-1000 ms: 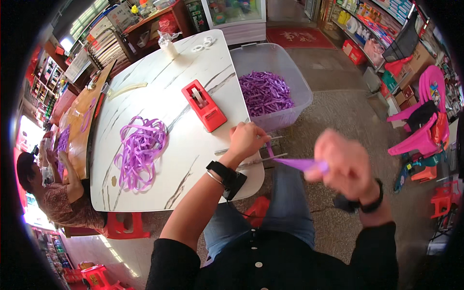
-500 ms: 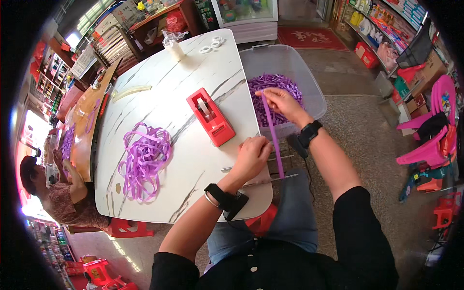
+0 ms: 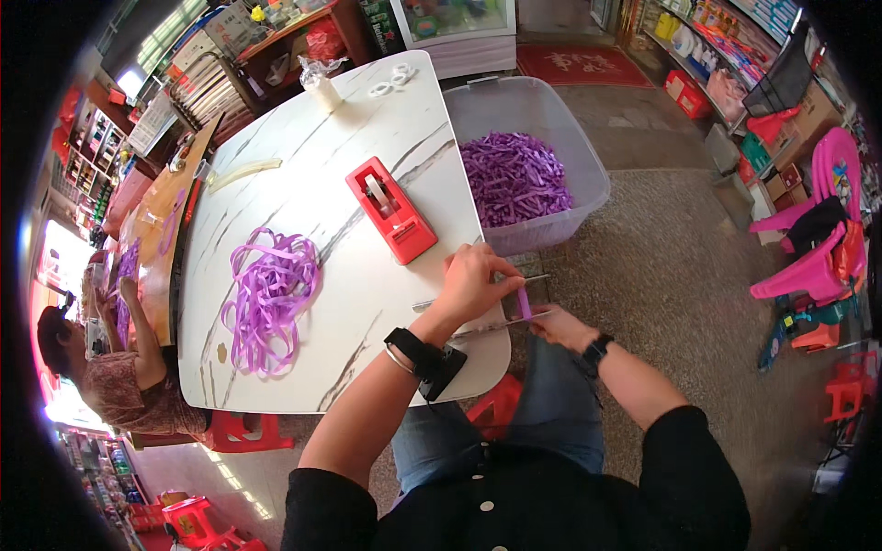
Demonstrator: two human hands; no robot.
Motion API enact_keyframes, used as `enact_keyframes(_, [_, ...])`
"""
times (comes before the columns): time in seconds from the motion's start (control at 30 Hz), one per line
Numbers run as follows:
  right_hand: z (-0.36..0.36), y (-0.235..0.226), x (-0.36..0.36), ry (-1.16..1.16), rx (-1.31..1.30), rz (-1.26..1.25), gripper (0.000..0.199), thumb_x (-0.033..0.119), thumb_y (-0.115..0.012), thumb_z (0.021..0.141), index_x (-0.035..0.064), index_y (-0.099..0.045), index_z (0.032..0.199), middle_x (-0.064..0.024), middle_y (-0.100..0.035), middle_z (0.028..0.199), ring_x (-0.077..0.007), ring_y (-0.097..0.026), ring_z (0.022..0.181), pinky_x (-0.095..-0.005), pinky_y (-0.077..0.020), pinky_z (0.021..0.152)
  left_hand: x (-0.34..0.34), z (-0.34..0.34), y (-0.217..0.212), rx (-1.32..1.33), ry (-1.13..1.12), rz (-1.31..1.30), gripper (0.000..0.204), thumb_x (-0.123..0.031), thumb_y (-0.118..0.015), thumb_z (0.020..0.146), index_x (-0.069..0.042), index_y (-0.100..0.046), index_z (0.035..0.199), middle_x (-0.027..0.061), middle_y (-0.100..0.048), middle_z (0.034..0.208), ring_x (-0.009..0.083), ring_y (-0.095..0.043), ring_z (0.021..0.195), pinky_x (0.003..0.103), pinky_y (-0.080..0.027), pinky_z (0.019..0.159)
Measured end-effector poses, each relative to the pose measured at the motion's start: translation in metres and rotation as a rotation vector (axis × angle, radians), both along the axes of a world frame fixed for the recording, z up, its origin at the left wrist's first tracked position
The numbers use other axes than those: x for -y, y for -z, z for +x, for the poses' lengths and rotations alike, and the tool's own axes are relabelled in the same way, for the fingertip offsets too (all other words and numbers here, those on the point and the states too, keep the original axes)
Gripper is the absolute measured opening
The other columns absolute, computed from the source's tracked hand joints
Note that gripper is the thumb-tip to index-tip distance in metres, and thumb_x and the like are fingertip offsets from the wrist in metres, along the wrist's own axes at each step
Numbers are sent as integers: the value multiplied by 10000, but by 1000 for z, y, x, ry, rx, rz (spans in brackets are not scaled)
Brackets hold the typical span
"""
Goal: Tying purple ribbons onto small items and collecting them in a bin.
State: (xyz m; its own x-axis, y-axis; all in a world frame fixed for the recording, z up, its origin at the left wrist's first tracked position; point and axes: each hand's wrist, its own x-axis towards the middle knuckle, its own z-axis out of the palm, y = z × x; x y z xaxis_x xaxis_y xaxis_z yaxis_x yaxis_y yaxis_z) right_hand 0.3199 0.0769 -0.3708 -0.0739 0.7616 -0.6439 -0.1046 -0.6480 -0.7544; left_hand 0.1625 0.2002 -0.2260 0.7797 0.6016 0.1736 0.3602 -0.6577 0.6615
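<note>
Two thin metal rods (image 3: 501,324) stick out past the right edge of the white marbled table. A short stretch of purple ribbon (image 3: 524,301) runs between them. Above it, my left hand (image 3: 471,283) pinches the ribbon near its upper end, thumb and forefinger together. My right hand (image 3: 562,328) is low beside the nearer rod's tip, over my knee, its fingers closed at the ribbon's lower part; the rod partly hides the fingertips. A loose heap of purple ribbon (image 3: 271,298) lies on the table left of my hands. A red tape dispenser (image 3: 392,211) stands beyond my left hand.
A clear plastic bin (image 3: 588,174) holding many purple ribbon pieces (image 3: 514,179) stands right of the table (image 3: 358,303). White rings (image 3: 390,83) and a plastic-wrapped cylinder (image 3: 322,90) sit at its far end. Another person (image 3: 115,367) works at the left. Pink chairs (image 3: 813,262) stand at right.
My right hand has come down from above the bin to the nearer rod's tip. The long visible ribbon length is now a short stretch between the rods. My left hand's fingers have shifted toward the ribbon.
</note>
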Motion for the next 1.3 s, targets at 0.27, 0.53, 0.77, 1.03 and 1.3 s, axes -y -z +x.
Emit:
enact_keyframes(0.27, [-46, -84, 122, 10, -30, 176, 284, 233, -437, 902, 42, -591, 1046, 31, -481, 567, -38, -430, 513, -170, -345, 500, 1, 4, -3, -94, -32, -52, 142, -262, -691, 646, -146, -692, 728, 66, -544, 667, 234, -511, 677, 363, -390, 605])
enact_keyframes(0.53, [-61, -173, 126, -13, 192, 372, 213, 109, -457, 865, 3, -615, 962, 18, -518, 551, -44, -476, 497, -174, -370, 485, -1, 5, -1, -131, -38, -83, 153, -306, -675, 657, -177, -696, 736, 65, -556, 716, 273, -503, 779, 400, -381, 684])
enact_keyframes(0.77, [-26, -220, 36, 56, 185, 729, 207, 67, -445, 848, -12, -601, 958, 18, -483, 652, -45, -454, 586, -181, -371, 552, 1, -1, 2, -35, -53, 14, 146, -205, -654, 710, -67, -659, 756, 77, -562, 677, 207, -523, 647, 326, -408, 596])
enact_keyframes(1.03, [14, -166, -60, 50, -69, 548, 260, 215, -453, 890, 67, -593, 1051, 106, -412, 626, 12, -288, 483, -149, -211, 426, 1, 0, -9, 115, -128, -357, 174, -154, -535, 823, 17, -568, 813, 55, -554, 687, 101, -477, 614, 250, -385, 556])
enact_keyframes(1.3, [14, -99, -75, 113, -166, 375, 233, 256, -483, 875, 103, -611, 997, 106, -476, 664, 9, -347, 524, -152, -238, 437, -3, -1, 2, 209, -56, -381, 185, -162, -584, 801, 21, -593, 827, 33, -531, 678, 90, -465, 613, 241, -378, 548])
